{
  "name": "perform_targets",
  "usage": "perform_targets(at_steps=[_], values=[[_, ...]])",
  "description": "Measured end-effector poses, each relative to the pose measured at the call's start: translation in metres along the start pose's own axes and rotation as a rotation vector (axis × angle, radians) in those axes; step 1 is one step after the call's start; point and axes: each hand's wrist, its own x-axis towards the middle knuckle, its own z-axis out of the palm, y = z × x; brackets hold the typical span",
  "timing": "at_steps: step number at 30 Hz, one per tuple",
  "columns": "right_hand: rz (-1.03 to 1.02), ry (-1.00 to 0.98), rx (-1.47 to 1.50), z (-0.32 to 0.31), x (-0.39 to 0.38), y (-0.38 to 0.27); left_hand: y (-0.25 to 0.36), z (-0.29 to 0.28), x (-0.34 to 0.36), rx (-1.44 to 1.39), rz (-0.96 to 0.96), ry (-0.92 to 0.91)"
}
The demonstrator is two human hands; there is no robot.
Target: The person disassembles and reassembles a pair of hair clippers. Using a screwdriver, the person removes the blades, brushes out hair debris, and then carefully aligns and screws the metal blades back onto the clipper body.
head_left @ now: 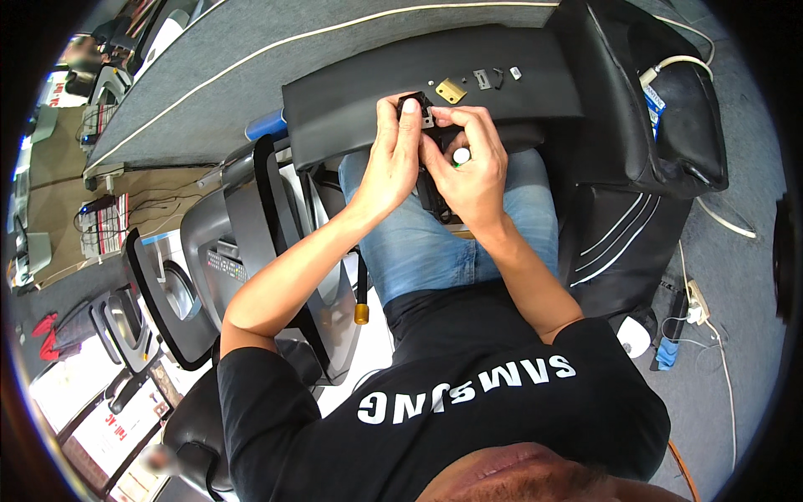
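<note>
My left hand (pixel 393 155) is closed around a small black part with a silver metal edge (pixel 414 106), its thumb lying along the top. My right hand (pixel 470 167) is curled beside it, thumb and fingertips drawn in at the part's right side. In the curl of that hand sits a slim object with a round white end and a bit of green (pixel 462 156); the rest of it is hidden. Just beyond my fingers, on a black padded surface (pixel 351 105), lie a gold-coloured metal plate (pixel 451 91), a grey metal plate (pixel 482 79), a small black piece (pixel 498 78) and a small white piece (pixel 515 74).
The padded surface spans my knees. A black padded seat (pixel 661 151) stands at the right, with a white cable (pixel 682 63) over it. At the left are a blue cylinder (pixel 266 125) and grey chairs (pixel 226 226). A power strip with cables (pixel 696 305) lies on the right floor.
</note>
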Motion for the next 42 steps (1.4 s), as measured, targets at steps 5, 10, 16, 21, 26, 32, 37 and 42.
perform_targets(at_steps=[5,10,16,21,26,32,37,42], values=[[0.011,-0.051,-0.132,0.002,-0.001,-0.009,-0.004,0.002,-0.002,-0.119,-0.056,0.034],[-0.011,0.015,-0.138,0.004,0.001,-0.007,0.002,0.002,0.000,-0.287,-0.152,-0.001],[0.024,-0.029,-0.190,0.001,0.001,-0.011,-0.002,0.003,-0.001,-0.340,-0.147,-0.021],[-0.030,0.008,-0.213,0.008,-0.003,-0.006,-0.004,0.003,-0.004,-0.374,-0.118,0.003],[-0.079,-0.006,-0.188,0.008,-0.006,-0.004,-0.001,0.001,-0.003,-0.378,-0.200,0.041],[-0.077,-0.005,-0.155,0.010,-0.007,0.002,0.002,0.000,-0.003,-0.450,-0.210,0.026],[-0.049,0.012,-0.174,0.009,-0.007,0.001,0.005,0.003,-0.004,-0.482,-0.195,0.019],[-0.077,0.056,-0.152,0.012,-0.005,0.004,0.001,0.001,-0.006,-0.502,-0.224,0.031]])
